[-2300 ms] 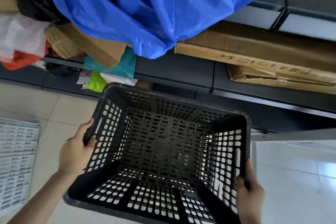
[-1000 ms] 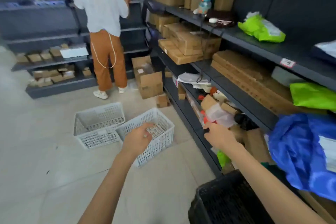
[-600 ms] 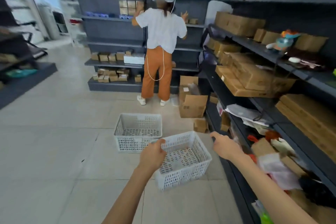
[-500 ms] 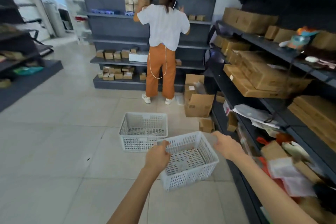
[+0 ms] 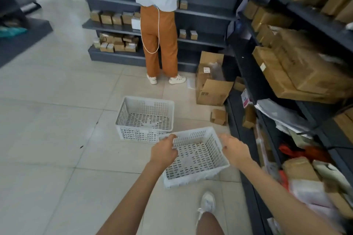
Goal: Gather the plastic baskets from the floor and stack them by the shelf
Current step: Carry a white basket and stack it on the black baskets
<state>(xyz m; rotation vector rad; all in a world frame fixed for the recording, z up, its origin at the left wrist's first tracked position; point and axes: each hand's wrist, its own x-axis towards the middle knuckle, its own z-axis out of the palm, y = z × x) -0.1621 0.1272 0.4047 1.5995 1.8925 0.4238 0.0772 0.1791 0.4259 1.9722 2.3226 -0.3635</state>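
We stand beside the tall dark metal shelving [image 5: 254, 86] on a pale tiled floor [image 5: 47, 120]. Two white perforated plastic baskets sit there, the far basket [image 5: 145, 118] just behind the near basket [image 5: 194, 156]. Our left hand [image 5: 164, 151] curls over its left rim; our right hand [image 5: 234, 149] hangs open at the right rim, contact unclear. The near basket looks light, stiff and empty; the opposite rims seem the best hold.

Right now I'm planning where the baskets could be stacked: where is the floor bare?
Bare tile spreads left of the far basket and the near basket, out to the dark platform. Crowded: the strip along the shelf, with the open carton and small box, and where the other person stands.
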